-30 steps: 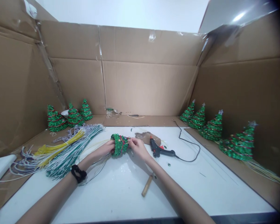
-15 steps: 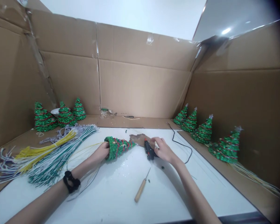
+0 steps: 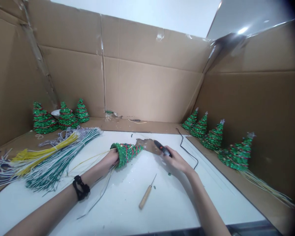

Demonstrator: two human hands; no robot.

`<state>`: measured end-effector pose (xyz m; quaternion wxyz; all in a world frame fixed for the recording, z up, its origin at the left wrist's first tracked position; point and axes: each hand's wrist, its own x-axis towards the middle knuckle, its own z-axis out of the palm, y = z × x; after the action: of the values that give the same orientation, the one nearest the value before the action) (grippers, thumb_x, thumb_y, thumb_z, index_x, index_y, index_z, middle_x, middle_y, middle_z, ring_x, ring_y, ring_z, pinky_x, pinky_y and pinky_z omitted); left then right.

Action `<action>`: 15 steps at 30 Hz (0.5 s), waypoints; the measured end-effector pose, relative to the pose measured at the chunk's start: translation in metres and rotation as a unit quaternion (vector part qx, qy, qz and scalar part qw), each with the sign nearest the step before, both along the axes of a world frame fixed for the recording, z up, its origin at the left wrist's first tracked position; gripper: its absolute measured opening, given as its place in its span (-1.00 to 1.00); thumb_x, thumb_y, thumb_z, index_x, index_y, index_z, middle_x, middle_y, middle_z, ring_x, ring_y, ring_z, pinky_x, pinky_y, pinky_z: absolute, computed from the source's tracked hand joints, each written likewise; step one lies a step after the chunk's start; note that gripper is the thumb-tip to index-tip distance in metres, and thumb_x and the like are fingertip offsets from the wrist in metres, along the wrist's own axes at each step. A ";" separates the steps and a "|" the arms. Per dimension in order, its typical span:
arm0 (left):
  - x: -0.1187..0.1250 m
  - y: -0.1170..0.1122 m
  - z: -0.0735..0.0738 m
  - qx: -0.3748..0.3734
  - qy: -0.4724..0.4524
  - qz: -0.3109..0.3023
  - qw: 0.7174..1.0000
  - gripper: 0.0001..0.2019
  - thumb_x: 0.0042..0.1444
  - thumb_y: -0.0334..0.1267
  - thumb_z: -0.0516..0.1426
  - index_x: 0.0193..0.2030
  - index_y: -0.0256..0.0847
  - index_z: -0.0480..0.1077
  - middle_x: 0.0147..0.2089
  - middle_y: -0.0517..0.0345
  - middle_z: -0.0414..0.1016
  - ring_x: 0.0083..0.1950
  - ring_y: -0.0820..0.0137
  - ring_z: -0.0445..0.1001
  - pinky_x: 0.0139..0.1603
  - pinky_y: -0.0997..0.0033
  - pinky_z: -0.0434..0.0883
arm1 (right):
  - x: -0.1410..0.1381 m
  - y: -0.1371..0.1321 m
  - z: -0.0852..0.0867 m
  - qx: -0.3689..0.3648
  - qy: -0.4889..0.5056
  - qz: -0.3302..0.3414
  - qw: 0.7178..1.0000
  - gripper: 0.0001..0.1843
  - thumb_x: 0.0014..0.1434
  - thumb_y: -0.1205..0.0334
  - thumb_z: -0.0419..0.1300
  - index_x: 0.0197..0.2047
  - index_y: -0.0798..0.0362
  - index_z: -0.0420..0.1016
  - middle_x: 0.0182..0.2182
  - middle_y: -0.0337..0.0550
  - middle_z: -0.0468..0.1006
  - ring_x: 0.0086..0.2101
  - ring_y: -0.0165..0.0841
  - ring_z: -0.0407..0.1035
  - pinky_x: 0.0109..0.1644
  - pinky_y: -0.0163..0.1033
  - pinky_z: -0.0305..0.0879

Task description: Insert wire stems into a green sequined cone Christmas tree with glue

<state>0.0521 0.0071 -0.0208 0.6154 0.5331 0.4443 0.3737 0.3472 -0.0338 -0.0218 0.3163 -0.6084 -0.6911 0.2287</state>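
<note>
A small green tinsel Christmas tree (image 3: 127,154) lies sideways, its tip to the right. My left hand (image 3: 115,156) reaches into its hollow base and holds it from inside; the fingers are hidden. Thin yellow and dark wires (image 3: 93,157) trail from the base beside my wrist. My right hand (image 3: 174,160) is closed round a black glue gun (image 3: 163,149) with a red part, raised over a brown, glue-smeared cardboard piece (image 3: 147,144). The gun's nozzle points away to the upper left. A wooden-handled awl (image 3: 145,197) rests on the white board in front of both hands.
Bundles of yellow wires (image 3: 46,152) and green-white wires (image 3: 61,165) lie at left. Finished trees stand back left (image 3: 67,116) and along the right (image 3: 237,152). A black cord (image 3: 186,149) crosses the board. Cardboard walls (image 3: 152,88) enclose the table.
My right hand has taken hold of the glue gun and lifted it, turning its nozzle to the upper left. My left hand has moved deeper into the tree's base.
</note>
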 end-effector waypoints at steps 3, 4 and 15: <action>-0.001 0.002 -0.005 -0.010 0.003 0.020 1.000 -0.81 -0.18 -0.22 0.16 -0.40 -0.28 0.39 -0.69 0.37 0.16 -0.67 0.62 -0.06 -0.63 0.53 -0.18 | -0.007 -0.004 0.006 -0.002 0.149 -0.029 0.988 -0.64 0.16 -0.01 -0.01 -0.28 0.09 0.43 -0.46 -0.18 0.38 -0.47 -0.37 0.23 -0.45 -0.31 0.14; -0.001 0.002 -0.007 -0.014 0.006 0.027 1.000 -0.79 -0.18 -0.23 0.16 -0.37 -0.28 0.40 -0.69 0.38 0.17 -0.66 0.61 -0.06 -0.62 0.54 -0.17 | -0.010 -0.005 0.007 0.005 0.190 -0.022 0.981 -0.58 0.18 -0.07 -0.04 -0.31 0.09 0.44 -0.46 -0.17 0.39 -0.47 -0.38 0.23 -0.46 -0.31 0.13; 0.002 -0.005 0.000 -0.039 -0.013 0.052 0.998 -0.80 -0.15 -0.35 0.14 -0.30 -0.31 0.44 -0.71 0.39 0.20 -0.67 0.61 0.02 -0.63 0.57 -0.08 | -0.023 -0.003 0.002 0.014 0.339 0.032 0.940 -0.52 0.21 -0.14 -0.03 -0.47 0.08 0.39 -0.48 -0.12 0.44 -0.50 -0.41 0.19 -0.44 -0.32 0.14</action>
<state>0.0542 0.0020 -0.0212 0.6215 0.4800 0.4775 0.3942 0.3243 -0.0365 -0.0195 0.5335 -0.4679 -0.5647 0.4214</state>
